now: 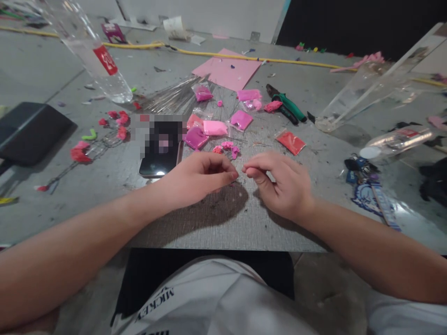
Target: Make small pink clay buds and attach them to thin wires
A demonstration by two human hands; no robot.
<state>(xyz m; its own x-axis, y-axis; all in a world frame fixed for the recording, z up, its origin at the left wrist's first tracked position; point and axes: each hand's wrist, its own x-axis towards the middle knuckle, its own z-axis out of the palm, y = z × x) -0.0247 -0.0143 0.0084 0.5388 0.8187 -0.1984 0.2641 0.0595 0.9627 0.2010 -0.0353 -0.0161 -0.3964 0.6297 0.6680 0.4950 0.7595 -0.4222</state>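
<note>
My left hand [199, 180] hovers over the front middle of the table, thumb and forefinger pinched together. Facing it, close but apart, my right hand [284, 185] also has its thumb and fingertips closed in a pinch. Whatever either pinch holds, if anything, is too small to make out. Just beyond the fingertips lie small pink and magenta clay pieces [228, 149]. Behind them is a cluster of clay packets, among them a light pink packet [215, 128] and a purple packet [196, 138]. A red packet [290, 142] lies beyond my right hand. Near my left wrist rests a phone [159, 151].
Green-handled pliers [291, 107], thin wires [171, 97] and a pink sheet [230, 69] lie farther back. A tall bottle [101, 65] stands at the left, near red clay flowers [82, 151] on wire. On the right are a lying bottle [401, 142] and a keychain bundle [363, 170].
</note>
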